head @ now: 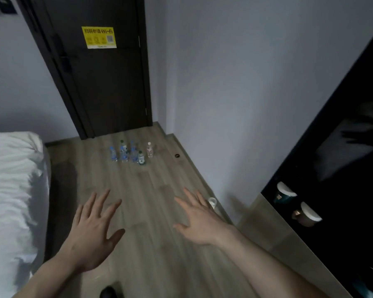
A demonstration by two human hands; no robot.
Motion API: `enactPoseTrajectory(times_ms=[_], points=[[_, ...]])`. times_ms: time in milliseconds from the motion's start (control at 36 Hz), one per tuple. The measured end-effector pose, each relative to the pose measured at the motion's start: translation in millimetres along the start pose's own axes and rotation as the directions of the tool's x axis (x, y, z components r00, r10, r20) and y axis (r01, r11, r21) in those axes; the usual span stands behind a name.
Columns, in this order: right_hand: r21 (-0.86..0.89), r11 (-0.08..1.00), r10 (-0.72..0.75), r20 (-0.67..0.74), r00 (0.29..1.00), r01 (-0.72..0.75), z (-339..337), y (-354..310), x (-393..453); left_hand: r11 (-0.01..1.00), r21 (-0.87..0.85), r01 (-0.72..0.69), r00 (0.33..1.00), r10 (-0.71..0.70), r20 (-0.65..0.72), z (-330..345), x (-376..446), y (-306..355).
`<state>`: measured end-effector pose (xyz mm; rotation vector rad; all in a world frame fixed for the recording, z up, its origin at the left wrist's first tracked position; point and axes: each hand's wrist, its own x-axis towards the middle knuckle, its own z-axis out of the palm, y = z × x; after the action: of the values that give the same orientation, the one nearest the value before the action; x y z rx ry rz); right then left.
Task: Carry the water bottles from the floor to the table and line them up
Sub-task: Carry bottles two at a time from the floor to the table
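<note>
Clear plastic water bottles (131, 152) are seen standing in a tight cluster on the wooden floor (151, 244), just before the dark door (108, 78) and well apart from both hands. In the head view, the left hand (94, 231) and the right hand (199, 220) are held out low with fingers straight and spread, and nothing is held. The exact number of bottles cannot be counted, because they are small and blurred. As they stand so close together, neighbours could be knocked over if one is grasped carelessly. The table is possibly the pale surface (274, 229) at the right.
</note>
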<state>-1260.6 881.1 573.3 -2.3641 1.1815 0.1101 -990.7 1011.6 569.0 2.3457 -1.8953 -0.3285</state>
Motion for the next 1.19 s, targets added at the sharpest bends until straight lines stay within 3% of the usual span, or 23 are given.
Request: enactPoseTrajectory(times_ms=[167, 389, 778, 1194], points=[[-0.001, 0.999, 0.033, -0.012, 0.999, -0.033, -6, -34, 112, 1.0, -0.02, -0.007, 1.0, 0.007, -0.005, -10, 89, -82], [0.057, 0.99, 0.127, -0.017, 0.992, -0.126, -13, -88, 240, 0.994, 0.088, -0.059, 0.998, 0.055, 0.043, -41, 214, -190], [0.02, 0.984, 0.176, -0.016, 0.984, -0.176, -39, -100, 437, 0.988, 0.09, -0.127, 0.988, 0.118, 0.099, -60, 416, -286], [0.048, 0.991, 0.118, 0.113, 0.987, -0.124, -96, -99, 712, 0.989, 0.145, 0.04, 0.99, -0.059, 0.132, -76, 637, -403]])
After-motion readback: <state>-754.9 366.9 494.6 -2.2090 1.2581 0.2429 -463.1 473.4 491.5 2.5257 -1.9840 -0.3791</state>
